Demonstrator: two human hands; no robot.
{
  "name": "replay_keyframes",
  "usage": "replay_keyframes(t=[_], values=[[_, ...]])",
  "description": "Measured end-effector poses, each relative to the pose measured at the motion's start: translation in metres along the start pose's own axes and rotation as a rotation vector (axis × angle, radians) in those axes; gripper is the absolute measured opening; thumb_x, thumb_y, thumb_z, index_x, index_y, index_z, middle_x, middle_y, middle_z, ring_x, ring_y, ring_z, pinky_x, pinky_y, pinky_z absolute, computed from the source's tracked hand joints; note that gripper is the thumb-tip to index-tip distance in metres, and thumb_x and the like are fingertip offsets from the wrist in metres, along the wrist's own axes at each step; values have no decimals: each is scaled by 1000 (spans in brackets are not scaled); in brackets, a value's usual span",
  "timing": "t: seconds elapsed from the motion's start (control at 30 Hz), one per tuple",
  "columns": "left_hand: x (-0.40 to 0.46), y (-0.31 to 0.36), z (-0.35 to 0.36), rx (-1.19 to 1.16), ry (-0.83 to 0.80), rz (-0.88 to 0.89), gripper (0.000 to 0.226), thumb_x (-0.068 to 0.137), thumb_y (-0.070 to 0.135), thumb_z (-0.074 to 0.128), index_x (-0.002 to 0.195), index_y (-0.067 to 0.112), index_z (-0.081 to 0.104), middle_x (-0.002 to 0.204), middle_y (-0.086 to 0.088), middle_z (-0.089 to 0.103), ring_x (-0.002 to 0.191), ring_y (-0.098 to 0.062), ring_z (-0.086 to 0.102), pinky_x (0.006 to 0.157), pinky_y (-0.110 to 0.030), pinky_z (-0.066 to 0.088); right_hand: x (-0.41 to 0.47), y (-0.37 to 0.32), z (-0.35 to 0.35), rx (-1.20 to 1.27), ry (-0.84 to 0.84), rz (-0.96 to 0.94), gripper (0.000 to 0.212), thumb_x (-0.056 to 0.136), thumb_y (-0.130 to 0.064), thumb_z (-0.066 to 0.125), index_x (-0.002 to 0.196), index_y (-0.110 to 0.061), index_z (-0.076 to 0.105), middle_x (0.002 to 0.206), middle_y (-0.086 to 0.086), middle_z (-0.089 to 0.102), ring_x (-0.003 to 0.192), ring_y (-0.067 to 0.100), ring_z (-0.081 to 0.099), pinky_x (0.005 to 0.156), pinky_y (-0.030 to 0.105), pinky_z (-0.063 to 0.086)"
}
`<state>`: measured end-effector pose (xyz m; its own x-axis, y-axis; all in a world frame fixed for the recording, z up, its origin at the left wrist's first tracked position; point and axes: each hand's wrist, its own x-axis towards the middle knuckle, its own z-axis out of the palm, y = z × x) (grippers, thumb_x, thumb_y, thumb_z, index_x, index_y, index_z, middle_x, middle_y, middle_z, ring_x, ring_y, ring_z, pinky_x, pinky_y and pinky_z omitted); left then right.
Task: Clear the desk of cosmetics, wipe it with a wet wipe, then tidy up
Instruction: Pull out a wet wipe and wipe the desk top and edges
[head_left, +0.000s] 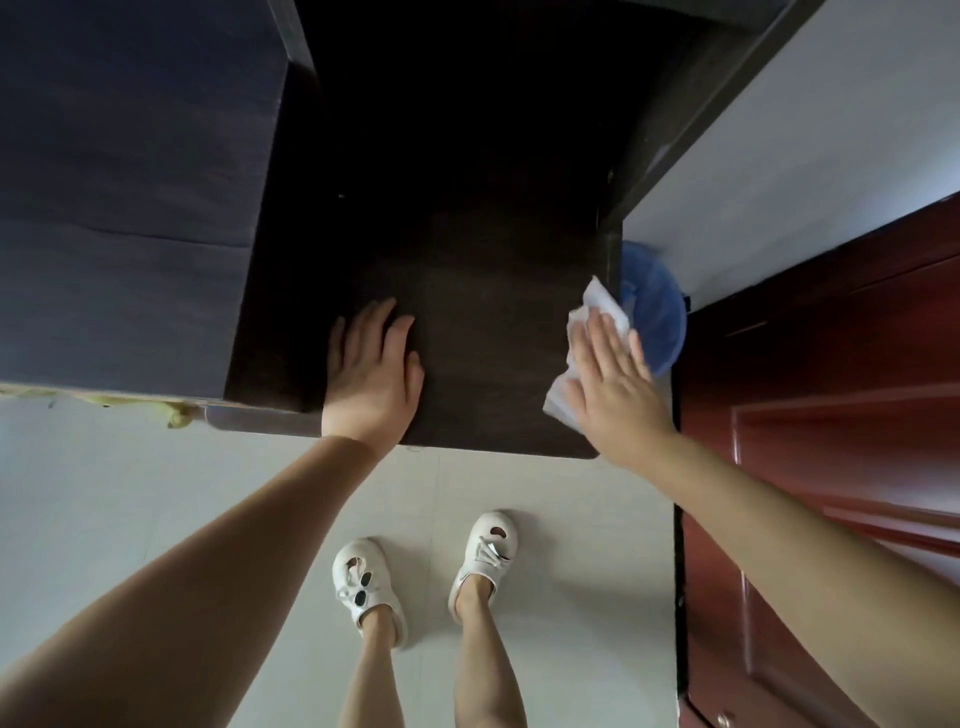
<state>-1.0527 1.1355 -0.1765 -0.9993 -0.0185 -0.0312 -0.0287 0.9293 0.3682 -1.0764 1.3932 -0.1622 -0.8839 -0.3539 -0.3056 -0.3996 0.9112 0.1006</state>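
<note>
While both hands lie flat, the right hand (613, 384) half hides the wet wipe (597, 306) on the desk (493, 338).

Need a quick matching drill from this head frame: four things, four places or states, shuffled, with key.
Things:
1. left hand
2. right hand
3. wet wipe
4. blue bin

Places or states:
A. on the floor beyond the desk's right edge
B. flat on the dark desk, holding nothing
C. pressed under straight fingers at the desk's right edge
D. fingers straight, pressing white material

Pairs: 1-B, 2-D, 3-C, 4-A
</note>
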Motion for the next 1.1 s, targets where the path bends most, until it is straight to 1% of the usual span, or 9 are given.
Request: replay_keyframes(t=[0.13, 0.2, 0.4, 0.47, 0.63, 0.77, 0.9, 1.0, 1.1], values=[[-1, 0, 0, 25, 0, -4, 47, 89, 28, 24, 125, 6, 44, 138, -16, 42, 132, -29, 30, 114, -45, 12, 66, 15, -19, 89, -47, 194, 59, 99, -39, 10, 146, -7, -6, 157, 13, -9, 144, 25, -12, 115, 39, -10], [0, 0, 0, 27, 7, -4, 47, 89, 28, 25, 125, 6, 45, 138, -16, 42, 131, -27, 28, 113, -44, 12, 62, 14, -16, 98, -41, 226, 60, 99, -39, 9, 146, -5, 0, 157, 14, -4, 145, 26, -7, 115, 40, -9], [1, 1, 1, 38, 4, -17, 46, 88, 27, 26, 124, 7, 45, 136, -17, 45, 129, -24, 25, 112, -45, 13, -41, -23, 4, 97, -53, 130, 61, 97, -38, 17, 138, 4, 34, 144, 26, 37, 135, 37, 35, 115, 44, 15], [2, 0, 1, 36, 10, -14, 45, 88, 27, 26, 123, 7, 45, 136, -17, 46, 128, -24, 26, 112, -46, 15, -25, -15, -1, 60, -69, 107, 64, 98, -40, 10, 138, 5, 33, 145, 26, 33, 136, 37, 32, 116, 45, 16], [1, -1, 3, 22, 20, -10, 44, 88, 27, 27, 124, 8, 45, 136, -16, 45, 129, -26, 29, 112, -47, 16, 68, 13, -19, 176, -56, 231, 59, 100, -36, 15, 147, -4, 1, 157, 16, -4, 145, 26, -6, 119, 39, 0], [1, -1, 2, 21, 23, 2, 44, 88, 27, 27, 125, 8, 44, 136, -16, 46, 129, -25, 28, 112, -47, 16, 4, -14, 0, 201, 5, 186, 60, 97, -36, 18, 142, 4, 21, 151, 25, 21, 143, 35, 16, 118, 45, 17], [2, -2, 4, 39, 44, 2, 42, 87, 26, 29, 121, 8, 47, 132, -17, 50, 126, -24, 30, 111, -46, 19, -55, -36, 8, 218, -69, 67, 57, 100, -33, 6, 139, 3, 25, 148, 23, 29, 138, 34, 23, 114, 40, 14], [3, -2, 4, 37, 60, 18, 41, 86, 25, 31, 121, 8, 47, 131, -17, 51, 125, -24, 29, 111, -41, 12, 5, -45, -8, 201, 39, -90, 54, 99, -34, 13, 143, -4, 22, 153, 17, 22, 142, 31, 20, 118, 42, 17], [3, -4, 7, 34, 87, 36, 40, 85, 24, 34, 120, 8, 47, 130, -17, 52, 124, -24, 31, 109, -43, 14, 108, -69, -32, 296, 131, -24, 53, 100, -28, 20, 147, -7, 7, 157, 13, 1, 146, 24, -2, 118, 35, -2]])
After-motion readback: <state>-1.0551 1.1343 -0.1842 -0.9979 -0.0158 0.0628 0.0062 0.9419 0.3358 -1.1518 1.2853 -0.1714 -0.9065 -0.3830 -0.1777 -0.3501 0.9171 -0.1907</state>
